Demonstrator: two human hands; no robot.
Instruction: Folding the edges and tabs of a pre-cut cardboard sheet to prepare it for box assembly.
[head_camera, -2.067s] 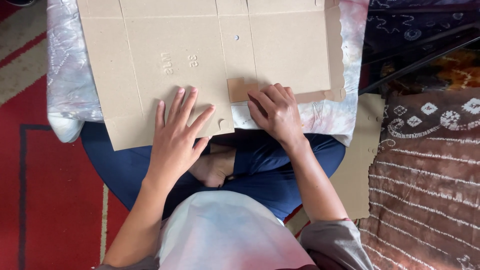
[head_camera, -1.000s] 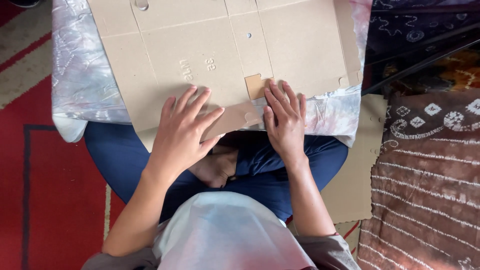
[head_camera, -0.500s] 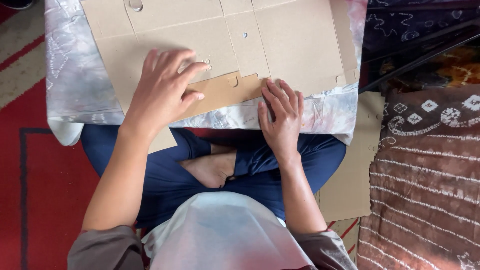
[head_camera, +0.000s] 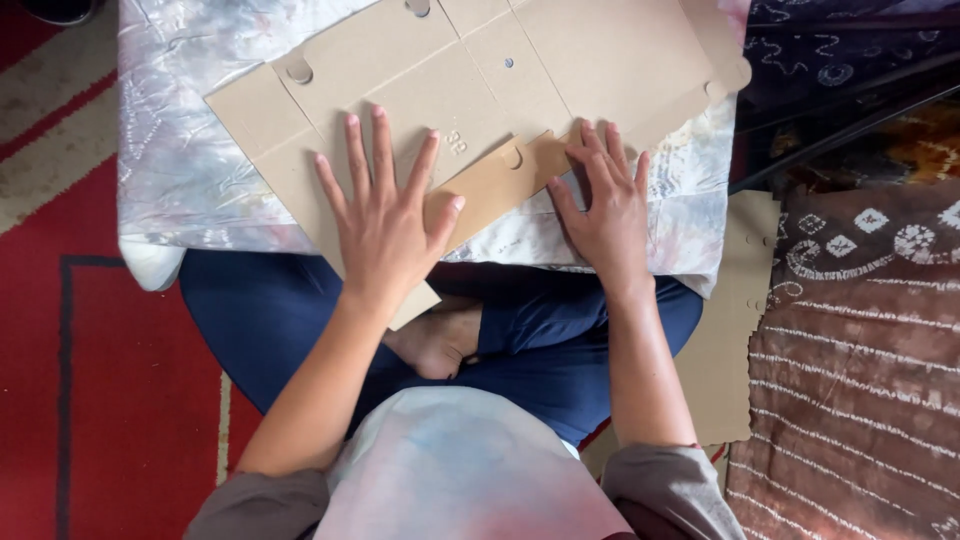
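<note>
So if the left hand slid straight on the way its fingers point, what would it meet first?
Probably nothing but more cardboard: the left hand lies flat on the flat cardboard sheet, fingers pointing up the picture. Ahead is bare cardboard with a fold line, then the sheet's far edge near a round cut-out.

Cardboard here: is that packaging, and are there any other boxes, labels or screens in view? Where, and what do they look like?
Flat box blank: brown cardboard, unfolded on the cloth-covered table, with creases, round holes and small embossed marks; left hand presses it flat, right hand presses its folded flap.
Spare cardboard sheets: tan, flat, on the floor at right.
No labels or screens show.
</note>
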